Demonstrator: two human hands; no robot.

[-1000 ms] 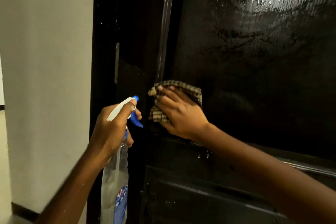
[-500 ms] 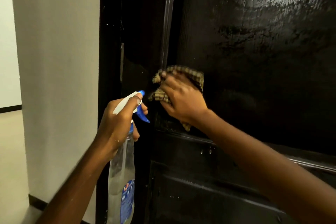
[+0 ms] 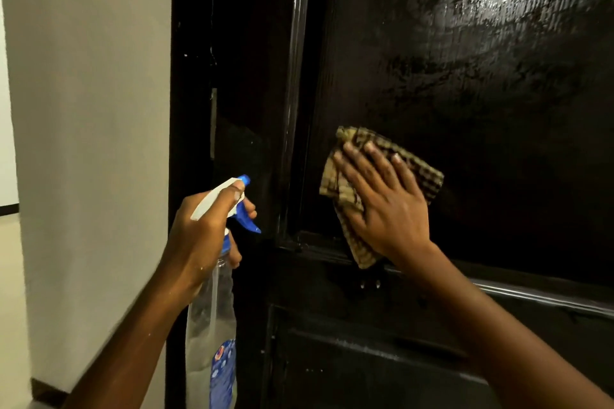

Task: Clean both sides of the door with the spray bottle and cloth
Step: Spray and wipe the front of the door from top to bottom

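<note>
Step in hand: wiping this face of the door (image 3: 481, 103), low-left corner of the upper panel. The right hand (image 3: 388, 206) lies flat on a folded checked cloth (image 3: 430, 178), fingers straight & slightly spread, palm pressing the fabric to the dark glossy wood. One tail of the cloth hangs below the heel of the hand, reaching the moulding (image 3: 538, 297) btwn the upper panel and the lower panel (image 3: 365, 362).

The left hand (image 3: 202, 232) is curled round the neck of the spray bottle (image 3: 211, 325), index finger laid along the white head, other fingers by the blue trigger (image 3: 247, 224). Can't tell if it's squeezed. The bottle is upright, clear, w/ liquid inside, held in front of the door's left edge near the black frame (image 3: 189, 76), nozzle toward the door. There's a pale wall (image 3: 89, 109) to the left.

Judgement: the upper panel has a streaky wet sheen top right, so prob. sprayed & partly wiped. The lower panel looks dull w/ specks, prob. not done yet. Only one side is in view, so the other can't be judged. Likely under halfway.

Next move, as I reckon it: sweep the cloth across the panel w/ even flat pressure, work into the moulding groove, then spray + wipe the lower panel. That calls for aiming the nozzle at the wood, not at the right hand, & gathering up the loose tail so it doesn't drag.
</note>
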